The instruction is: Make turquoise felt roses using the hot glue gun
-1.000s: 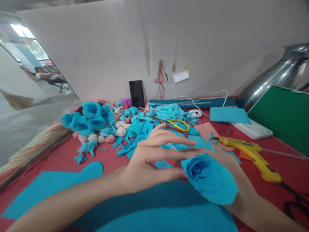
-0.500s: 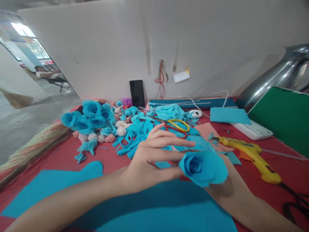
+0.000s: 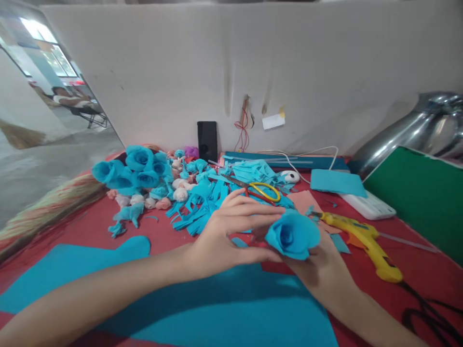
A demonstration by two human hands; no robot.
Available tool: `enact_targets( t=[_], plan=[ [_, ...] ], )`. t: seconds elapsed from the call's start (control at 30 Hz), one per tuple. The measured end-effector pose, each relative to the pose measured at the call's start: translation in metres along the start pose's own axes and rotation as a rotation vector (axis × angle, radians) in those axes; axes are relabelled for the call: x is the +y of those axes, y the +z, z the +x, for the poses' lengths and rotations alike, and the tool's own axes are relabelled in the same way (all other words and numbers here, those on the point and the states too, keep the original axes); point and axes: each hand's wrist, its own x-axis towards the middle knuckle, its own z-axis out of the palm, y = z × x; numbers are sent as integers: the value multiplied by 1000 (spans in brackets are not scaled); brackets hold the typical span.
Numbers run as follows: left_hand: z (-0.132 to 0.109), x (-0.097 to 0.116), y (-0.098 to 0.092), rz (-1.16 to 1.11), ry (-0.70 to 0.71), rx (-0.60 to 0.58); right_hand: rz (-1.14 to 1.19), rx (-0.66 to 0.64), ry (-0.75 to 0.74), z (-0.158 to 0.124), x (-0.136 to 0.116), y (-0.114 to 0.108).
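A blue paper rose (image 3: 292, 234) is held between both hands above the red table. My right hand (image 3: 318, 270) grips it from below, its fingers mostly hidden under the petals. My left hand (image 3: 231, 231) reaches across from the left, thumb and fingers pinching the rose's left side. A large blue felt sheet (image 3: 202, 308) lies under my forearms.
Finished blue roses (image 3: 137, 168) and small white and pink buds are piled at the back left. Blue paper scraps and yellow-handled scissors (image 3: 262, 190) lie behind my hands. A yellow glue gun (image 3: 365, 238) is to the right, a green board (image 3: 415, 193) beyond it, a black phone (image 3: 207, 140) against the wall.
The rose's outer petals have been drawn in tighter, so it looks smaller and more cupped. Both hands shifted slightly up and away with it.
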Motion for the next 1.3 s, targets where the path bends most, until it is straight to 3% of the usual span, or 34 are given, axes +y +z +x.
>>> enact_targets(
  t=[0.3,0.43,0.6,0.73,0.97,1.3],
  plan=[
    [5,-12,0,10,-93,-85,-106,83,-207,6,-4,-20],
    [2,-11,-8,20,-156,-41,-126,86,-224,7,-9,-21],
    [-15,9,-24,1,-229,53,-105,57,-164,11,-19,-19],
    [-27,34,-25,-46,-256,132,-29,-8,-100,12,-35,-10],
    [-34,52,-21,-40,-208,236,54,-130,-169,4,-50,4],
    [-41,47,-20,49,-69,231,45,-39,-211,3,-42,11]
  ],
)
